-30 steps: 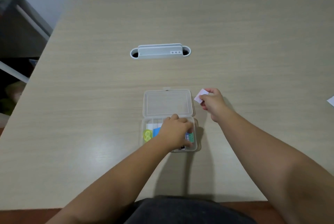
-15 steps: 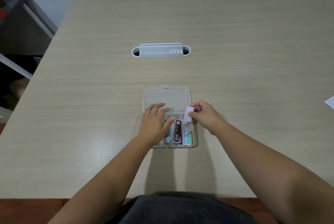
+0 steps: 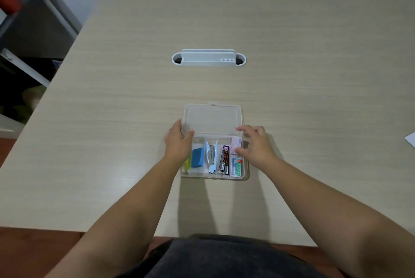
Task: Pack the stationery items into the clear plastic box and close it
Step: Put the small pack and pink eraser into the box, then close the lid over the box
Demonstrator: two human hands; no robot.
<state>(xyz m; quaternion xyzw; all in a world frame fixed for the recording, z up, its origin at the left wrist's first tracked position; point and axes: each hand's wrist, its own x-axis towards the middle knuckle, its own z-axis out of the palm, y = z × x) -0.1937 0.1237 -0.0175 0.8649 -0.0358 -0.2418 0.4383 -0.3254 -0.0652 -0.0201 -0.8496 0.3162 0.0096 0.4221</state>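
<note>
The clear plastic box (image 3: 246, 174) lies open on the table in front of me, its lid (image 3: 212, 119) folded back behind the tray. The compartments hold a yellow-green item (image 3: 186, 164), a blue eraser (image 3: 198, 157), a light blue stapler (image 3: 211, 159), a black lead refill case (image 3: 224, 159), a green staples box (image 3: 237, 167) and a small pink-white piece (image 3: 237, 143). My left hand (image 3: 178, 143) pinches the lid's left edge between thumb and fingers. My right hand (image 3: 254, 145) hovers with spread fingers over the right compartment, fingertips at the lid's right corner.
A white cable tray (image 3: 208, 58) is set into the table (image 3: 112, 120) farther back. A sheet of paper (image 3: 411, 139) pokes in at the right edge. A dark shelf unit (image 3: 27, 30) stands beyond the table's left side.
My right hand brought the pink-white piece over the box and let it go in the right compartment. My left hand left the tray and took the lid's left edge.
</note>
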